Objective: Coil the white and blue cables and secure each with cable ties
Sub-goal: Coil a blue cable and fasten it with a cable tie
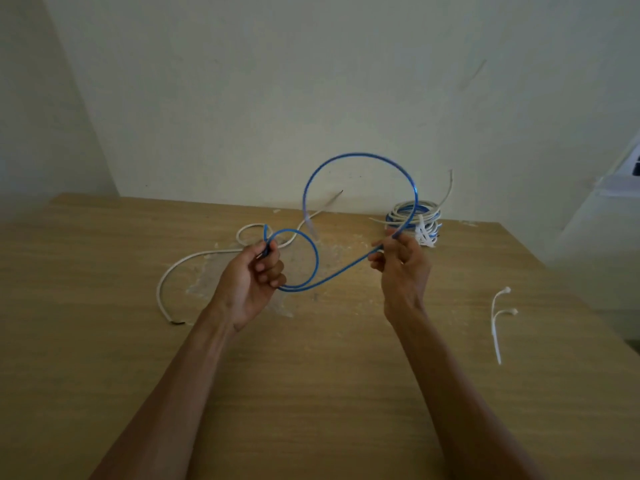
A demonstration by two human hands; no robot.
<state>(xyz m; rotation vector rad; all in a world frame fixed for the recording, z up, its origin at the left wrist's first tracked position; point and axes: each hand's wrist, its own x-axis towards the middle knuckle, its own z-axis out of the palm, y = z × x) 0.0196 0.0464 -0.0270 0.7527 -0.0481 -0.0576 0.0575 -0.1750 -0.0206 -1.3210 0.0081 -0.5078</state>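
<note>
A blue cable [317,252] is held in the air above the wooden table [311,375]. My left hand [254,275] grips one small loop of it with the cable's end sticking up past the fingers. My right hand [403,263] pinches the same cable further along, and from there a big arc rises and curves back down toward the table. A loose white cable [180,268] lies uncoiled on the table behind my left hand. Two white cable ties [497,317] lie on the table to the right.
A stack of coiled white and blue cables [414,216] with ties sits at the back right near the wall. White scuffed patches mark the tabletop's middle. The table's right edge runs close to the cable ties.
</note>
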